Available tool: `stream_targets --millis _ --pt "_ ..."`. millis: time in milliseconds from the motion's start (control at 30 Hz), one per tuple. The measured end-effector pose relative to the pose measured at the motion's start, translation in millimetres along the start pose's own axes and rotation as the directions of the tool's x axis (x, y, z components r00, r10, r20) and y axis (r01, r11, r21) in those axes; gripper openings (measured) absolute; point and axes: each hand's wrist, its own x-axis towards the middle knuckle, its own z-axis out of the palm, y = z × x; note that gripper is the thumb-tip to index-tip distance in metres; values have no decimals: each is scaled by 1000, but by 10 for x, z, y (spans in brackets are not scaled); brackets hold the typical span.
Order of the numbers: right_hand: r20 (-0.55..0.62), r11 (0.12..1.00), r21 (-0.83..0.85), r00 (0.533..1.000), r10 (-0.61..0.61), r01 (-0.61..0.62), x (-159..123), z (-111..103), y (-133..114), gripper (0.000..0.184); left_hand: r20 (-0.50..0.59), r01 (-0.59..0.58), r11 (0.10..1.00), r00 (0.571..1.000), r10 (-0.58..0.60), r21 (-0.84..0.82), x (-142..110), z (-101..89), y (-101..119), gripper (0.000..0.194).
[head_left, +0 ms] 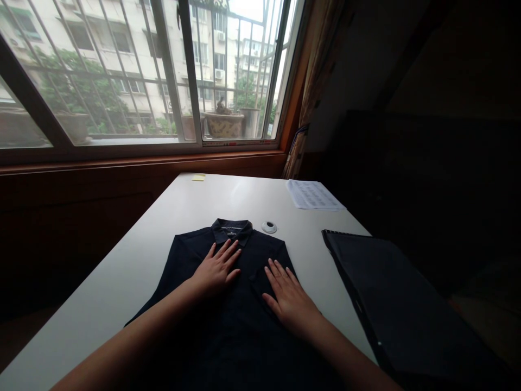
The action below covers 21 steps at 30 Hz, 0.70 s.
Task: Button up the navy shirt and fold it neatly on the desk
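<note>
A dark navy collared shirt lies spread on the white table, its collar toward the window. My left hand rests flat on the upper chest just below the collar, fingers spread. On the right side of the chest, my right hand lies flat with fingers stretched out, near the shirt's side edge. Neither hand grips the cloth. The lower part of the shirt is dark, and my forearms cover some of it.
The white table carries a round white disc with a dark centre, printed papers at the far right, and a yellow sticky note at the far edge. A large black flat folder-like item lies along the right. A barred window stands behind.
</note>
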Motion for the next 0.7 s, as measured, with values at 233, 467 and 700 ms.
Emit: stream_targets --millis 233,467,700 --pt "10 1000 9 1000 5 -5 7 -19 -5 70 1 -2 1000 1000 2 12 -1 21 -5 58" --pt "23 1000 18 1000 9 -10 0 -52 -16 71 22 -2 1000 1000 1 19 4 15 -1 55" --pt "10 1000 30 1000 4 -4 -1 -25 -2 72 23 6 1000 1000 -7 21 -1 26 5 55"
